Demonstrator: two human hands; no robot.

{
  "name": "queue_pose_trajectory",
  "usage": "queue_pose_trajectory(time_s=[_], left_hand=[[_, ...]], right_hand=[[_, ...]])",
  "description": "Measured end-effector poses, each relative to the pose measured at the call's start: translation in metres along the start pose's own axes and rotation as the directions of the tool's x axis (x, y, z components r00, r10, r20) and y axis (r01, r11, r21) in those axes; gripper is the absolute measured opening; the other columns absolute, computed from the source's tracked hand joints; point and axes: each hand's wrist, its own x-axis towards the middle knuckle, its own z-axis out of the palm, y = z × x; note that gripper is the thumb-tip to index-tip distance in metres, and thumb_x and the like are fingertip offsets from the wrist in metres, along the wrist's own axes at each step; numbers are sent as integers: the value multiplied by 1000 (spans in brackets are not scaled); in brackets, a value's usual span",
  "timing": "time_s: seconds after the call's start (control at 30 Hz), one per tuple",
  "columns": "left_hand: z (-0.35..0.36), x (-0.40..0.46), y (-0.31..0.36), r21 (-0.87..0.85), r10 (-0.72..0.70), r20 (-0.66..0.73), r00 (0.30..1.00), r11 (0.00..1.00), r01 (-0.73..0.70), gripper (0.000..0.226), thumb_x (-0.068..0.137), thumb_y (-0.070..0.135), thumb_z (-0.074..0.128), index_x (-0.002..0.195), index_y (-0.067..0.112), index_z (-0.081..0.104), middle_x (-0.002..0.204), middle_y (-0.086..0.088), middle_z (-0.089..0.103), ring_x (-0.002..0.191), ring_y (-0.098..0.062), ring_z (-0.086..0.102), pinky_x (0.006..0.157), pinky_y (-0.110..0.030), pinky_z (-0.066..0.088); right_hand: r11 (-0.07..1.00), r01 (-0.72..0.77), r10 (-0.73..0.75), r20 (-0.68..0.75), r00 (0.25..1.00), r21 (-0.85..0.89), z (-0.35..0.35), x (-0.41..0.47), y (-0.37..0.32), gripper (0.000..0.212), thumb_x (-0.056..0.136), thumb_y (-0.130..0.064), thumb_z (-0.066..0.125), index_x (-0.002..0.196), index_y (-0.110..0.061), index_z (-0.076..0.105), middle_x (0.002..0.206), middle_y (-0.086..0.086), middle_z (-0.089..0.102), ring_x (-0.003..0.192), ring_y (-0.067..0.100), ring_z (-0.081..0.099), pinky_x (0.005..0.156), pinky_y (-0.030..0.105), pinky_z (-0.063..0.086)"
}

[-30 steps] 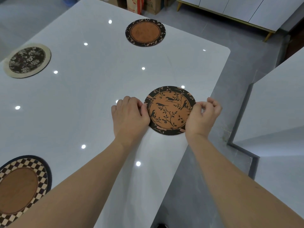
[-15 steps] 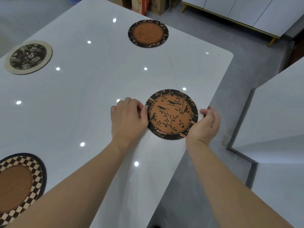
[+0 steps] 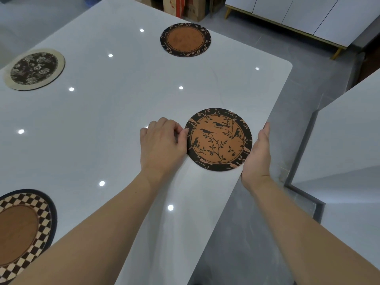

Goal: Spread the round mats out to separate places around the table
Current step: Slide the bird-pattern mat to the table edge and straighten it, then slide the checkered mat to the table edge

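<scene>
The bird mat (image 3: 218, 139) lies flat between the hands, left hand (image 3: 162, 144) pinching its left rim, right hand (image 3: 258, 155) released, straight-fingered along the surface (image 3: 115, 112) edge.

Grey tiled floor (image 3: 320, 64), white cabinet (image 3: 308, 15), perhaps cardboard boxes (image 3: 185, 7)

Head view, high, angled down, close over white table (image 3: 123, 112)
</scene>
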Motion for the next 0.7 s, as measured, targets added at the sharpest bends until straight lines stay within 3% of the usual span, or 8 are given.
queue_pose_trajectory(time_s=[0.07,0.13,0.23,0.3,0.4,0.5,0.6,0.7], left_hand=[[0,0,0,-7,14,0,1000,1000,-14,23,90,43,49,73,29,56,76,11,54,77,-15,48,77,-32,32],[0,0,0,-12,28,-1,1000,1000,-28,23,90,44,49,74,29,57,77,12,54,78,-15,49,77,-31,31],[1,0,-1,-22,32,-8,999,999,-32,23,89,44,49,74,29,57,77,12,55,78,-16,50,77,-31,29],[0,1,0,-35,21,-6,1000,999,-21,23,89,44,49,74,29,57,78,11,56,78,-16,51,78,-32,30],[-8,-1,5,-111,-3,21,1000,994,6,18,89,39,51,81,26,59,84,8,57,83,-17,53,84,-34,34],[-27,-12,1,-250,-40,63,997,967,55,21,92,29,50,106,17,61,104,0,60,98,-22,54,93,-37,37],[-60,-37,-23,-223,-63,26,998,973,67,28,95,20,47,119,10,56,119,-8,58,107,-28,52,95,-42,40],[-104,-72,-66,-38,-24,-43,999,999,23,30,95,17,50,122,8,56,122,-11,57,106,-32,53,90,-42,40]], right_hand=[[1000,-9,8,-12,1000,-15,3,-1,0,51,95,-51,22,145,-46,13,135,-16,35,108,-2,48,68,18,50],[998,6,-7,-17,1000,-57,3,-1,-2,51,96,-50,20,145,-46,12,139,-11,37,112,6,50,67,19,52],[983,33,-32,9,999,-183,0,-4,-4,53,95,-49,17,147,-43,6,149,-7,31,125,12,44,90,31,50],[920,70,-66,26,998,-386,-5,-10,-6,57,95,-49,16,149,-37,2,156,-6,19,139,17,29,110,39,35],[562,283,-286,139,948,-777,-14,-30,-14,60,98,-45,20,150,-20,3,160,2,6,147,17,6,120,40,10],[259,460,-400,339,852,-849,-4,-56,-26,60,98,-35,28,150,-11,8,160,8,8,147,21,4,120,41,6],[91,559,-366,495,788,-824,23,-84,-28,60,97,-28,34,149,-7,14,159,11,11,146,24,8,120,41,6],[72,654,-351,595,723,-753,59,-122,-17,55,96,-23,39,147,-5,23,156,12,20,145,24,15,120,38,12]])
